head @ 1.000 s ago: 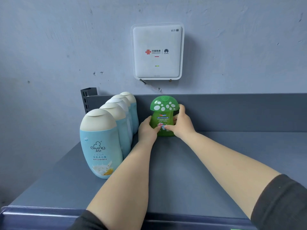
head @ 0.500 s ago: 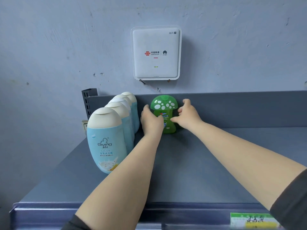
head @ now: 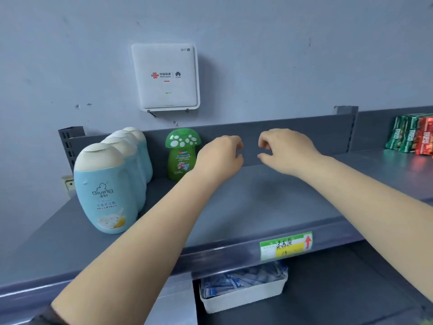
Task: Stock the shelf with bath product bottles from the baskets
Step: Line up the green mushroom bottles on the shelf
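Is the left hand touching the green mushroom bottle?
Cannot tell. In the head view the left hand overlaps the green mushroom bottle at its right edge, showing neither gap nor contact.

Left hand (head: 219, 158) hides green bottle's (head: 181, 156) right edge, seemingly untouched

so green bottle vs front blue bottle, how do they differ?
The green bottle has a spotted mushroom cap; the front blue bottle has a plain cream dome cap. The green one stands alone at the back wall; the blue one heads a row near the front. Both stand upright on the shelf, untouched.
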